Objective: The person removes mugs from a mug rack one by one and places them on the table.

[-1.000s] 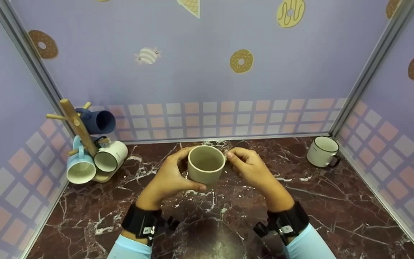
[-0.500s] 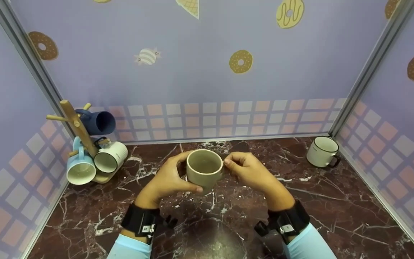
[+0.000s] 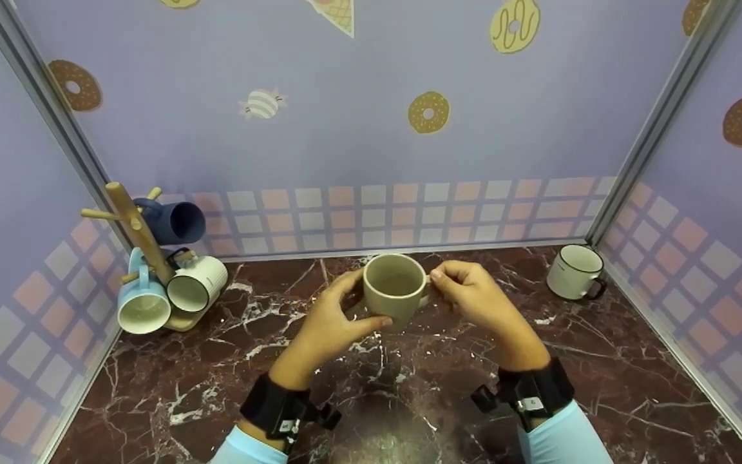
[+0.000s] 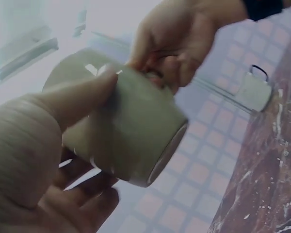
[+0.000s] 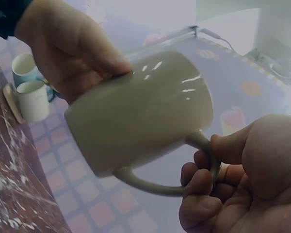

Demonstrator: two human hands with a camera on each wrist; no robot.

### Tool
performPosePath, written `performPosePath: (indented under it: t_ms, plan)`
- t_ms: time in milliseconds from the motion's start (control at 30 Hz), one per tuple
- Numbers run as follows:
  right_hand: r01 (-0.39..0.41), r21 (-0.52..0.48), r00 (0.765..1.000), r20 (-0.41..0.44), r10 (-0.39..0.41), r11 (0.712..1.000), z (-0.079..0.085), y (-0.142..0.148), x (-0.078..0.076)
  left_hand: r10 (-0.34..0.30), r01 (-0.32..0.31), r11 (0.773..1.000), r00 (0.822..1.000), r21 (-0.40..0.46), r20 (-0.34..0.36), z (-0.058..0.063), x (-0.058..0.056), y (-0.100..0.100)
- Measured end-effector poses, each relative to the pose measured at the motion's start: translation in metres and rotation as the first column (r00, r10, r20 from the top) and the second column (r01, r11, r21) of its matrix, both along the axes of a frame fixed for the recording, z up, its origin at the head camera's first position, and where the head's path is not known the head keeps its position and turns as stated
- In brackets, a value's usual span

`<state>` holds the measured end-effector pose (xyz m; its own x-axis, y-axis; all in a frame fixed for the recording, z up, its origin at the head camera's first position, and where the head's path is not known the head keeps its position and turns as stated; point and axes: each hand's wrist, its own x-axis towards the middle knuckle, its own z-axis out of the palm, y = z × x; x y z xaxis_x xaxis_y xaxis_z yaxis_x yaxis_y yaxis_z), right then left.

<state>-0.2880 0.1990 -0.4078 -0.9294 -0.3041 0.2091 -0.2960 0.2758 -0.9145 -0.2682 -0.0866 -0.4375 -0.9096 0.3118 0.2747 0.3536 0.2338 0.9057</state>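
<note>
A beige-green mug [image 3: 394,290] is held above the marbled tabletop between both hands, its mouth facing up toward the head camera. My left hand [image 3: 335,316] grips its body from the left, with the thumb along the near side and the fingers behind it. On the other side my right hand [image 3: 474,293] pinches the mug's handle [image 5: 150,187] between thumb and curled fingers. The right wrist view shows the whole handle loop, with the fingertips at the end nearer the rim. In the left wrist view the mug's base edge [image 4: 167,153] points down and right.
On the left stands a wooden mug tree [image 3: 142,235]. From it hang a dark blue mug [image 3: 178,222], a light blue mug [image 3: 143,309] and a white mug [image 3: 200,282]. Another white mug [image 3: 574,274] with a black handle stands at the back right, near the panel walls.
Both hands have carried the mug to the right. It dipped slightly toward me half a second ago and is now a little farther away. The other mugs stay put.
</note>
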Motion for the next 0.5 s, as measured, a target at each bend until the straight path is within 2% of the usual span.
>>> performPosePath:
  t_ms: [100, 200, 267, 367, 500]
  plan:
    - [0.075, -0.018, 0.997, 0.026, -0.074, 0.997, 0.002, 0.011, -0.002, 0.078, -0.092, 0.984, 0.992, -0.153, -0.095, -0.002, 0.005, 0.011]
    - [0.162, -0.055, 0.984, 0.087, -0.157, 0.985, 0.005, 0.024, -0.005, 0.096, -0.152, 0.935, 0.978, -0.321, -0.184, -0.006, 0.011, 0.022]
    - [0.213, -0.072, 0.972, 0.116, -0.204, 0.974, 0.006, 0.036, -0.008, 0.066, -0.164, 0.893, 0.969, -0.418, -0.24, -0.009, 0.015, 0.029]
    - [0.281, -0.069, 0.953, 0.139, -0.269, 0.957, 0.005, 0.054, -0.013, -0.025, -0.154, 0.822, 0.952, -0.548, -0.305, -0.015, 0.02, 0.04]
    - [0.349, -0.028, 0.928, 0.149, -0.341, 0.937, 0.0, 0.081, -0.02, -0.133, -0.131, 0.738, 0.933, -0.662, -0.334, -0.025, 0.025, 0.052]
